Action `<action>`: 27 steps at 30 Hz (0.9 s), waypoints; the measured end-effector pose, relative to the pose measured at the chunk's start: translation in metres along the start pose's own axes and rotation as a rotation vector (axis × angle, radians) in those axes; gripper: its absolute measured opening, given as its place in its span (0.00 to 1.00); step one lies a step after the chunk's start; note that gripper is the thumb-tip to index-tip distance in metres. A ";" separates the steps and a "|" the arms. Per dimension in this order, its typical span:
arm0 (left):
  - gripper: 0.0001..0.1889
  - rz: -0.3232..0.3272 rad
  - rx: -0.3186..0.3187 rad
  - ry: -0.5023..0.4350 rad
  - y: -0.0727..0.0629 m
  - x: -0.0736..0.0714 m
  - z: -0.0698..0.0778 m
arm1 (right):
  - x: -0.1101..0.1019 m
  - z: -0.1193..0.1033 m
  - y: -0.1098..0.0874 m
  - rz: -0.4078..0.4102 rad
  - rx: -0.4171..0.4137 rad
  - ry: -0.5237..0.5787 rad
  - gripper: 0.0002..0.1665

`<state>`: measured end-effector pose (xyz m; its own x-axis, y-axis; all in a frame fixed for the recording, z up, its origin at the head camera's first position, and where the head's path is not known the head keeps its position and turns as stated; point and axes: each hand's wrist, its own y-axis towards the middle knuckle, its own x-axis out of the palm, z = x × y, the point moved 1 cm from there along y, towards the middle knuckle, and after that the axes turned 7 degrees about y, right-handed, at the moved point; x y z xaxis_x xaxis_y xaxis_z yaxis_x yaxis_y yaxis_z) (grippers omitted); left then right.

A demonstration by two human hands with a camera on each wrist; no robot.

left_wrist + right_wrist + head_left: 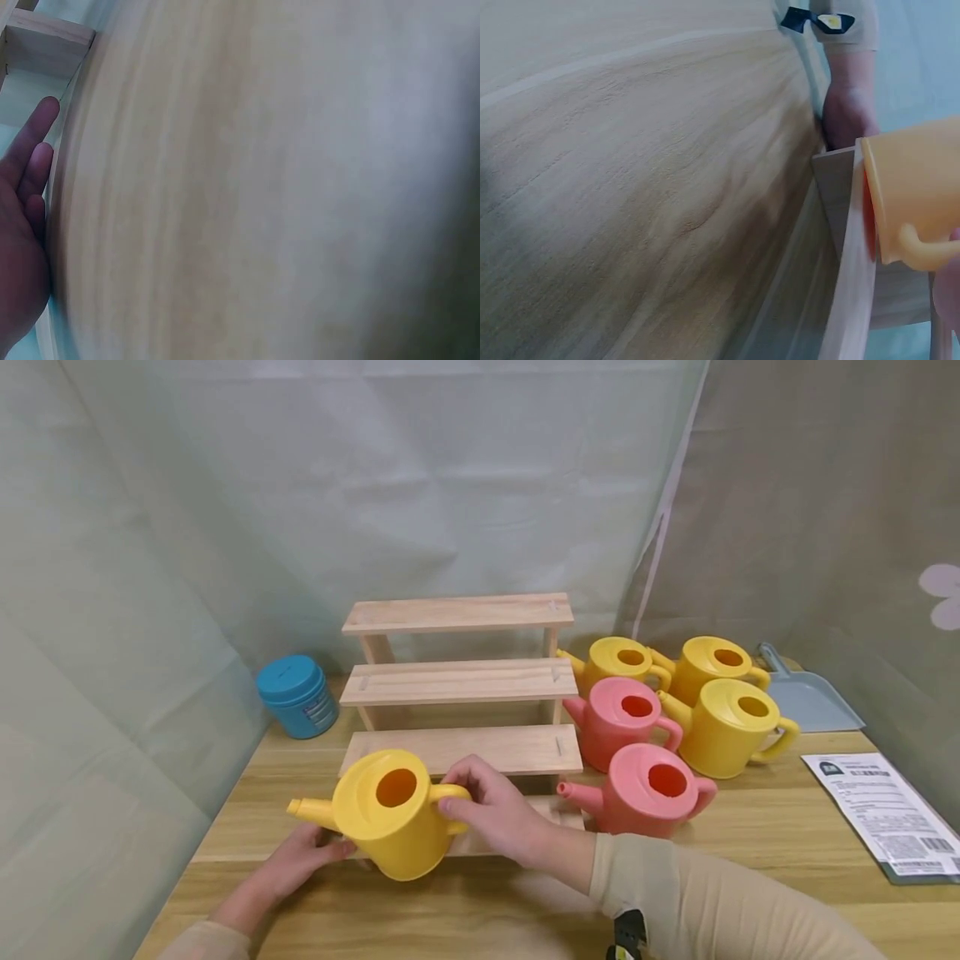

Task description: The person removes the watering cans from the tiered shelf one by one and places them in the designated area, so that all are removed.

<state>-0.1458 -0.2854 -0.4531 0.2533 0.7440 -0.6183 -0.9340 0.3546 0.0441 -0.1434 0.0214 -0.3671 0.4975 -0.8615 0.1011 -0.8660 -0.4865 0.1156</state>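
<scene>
My right hand pinches the handle of a yellow watering can, its spout toward the left. The can is over the lowest step of a wooden stepped shelf; in the right wrist view its body is right by that step's front edge. At the shelf's lower left end is my left hand, partly behind the can and spout. Its fingers look extended in the left wrist view, where the hand lies along the tabletop. Whether it touches the shelf cannot be made out.
Right of the shelf stand several more watering cans, yellow and pink. Beyond them lie a grey dustpan and a printed sheet. A blue lidded tub is at the back left. Fabric hangs behind the table.
</scene>
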 end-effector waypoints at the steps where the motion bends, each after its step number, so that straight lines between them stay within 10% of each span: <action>1: 0.19 0.001 0.014 -0.007 0.000 0.000 0.000 | 0.000 -0.001 0.000 0.009 -0.006 0.003 0.09; 8: 0.17 -0.031 0.095 -0.062 0.002 0.000 -0.001 | -0.007 -0.009 -0.001 0.066 -0.082 -0.003 0.08; 18: 0.28 -0.043 -0.109 0.007 0.001 -0.001 0.002 | -0.023 -0.031 -0.007 0.125 -0.102 -0.026 0.08; 27: 0.25 -0.016 -0.021 -0.017 0.003 0.002 -0.002 | -0.042 -0.052 -0.021 0.177 -0.090 -0.103 0.08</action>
<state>-0.1488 -0.2840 -0.4552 0.2726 0.7478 -0.6054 -0.9348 0.3547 0.0172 -0.1435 0.0751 -0.3223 0.3263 -0.9449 0.0271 -0.9291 -0.3153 0.1931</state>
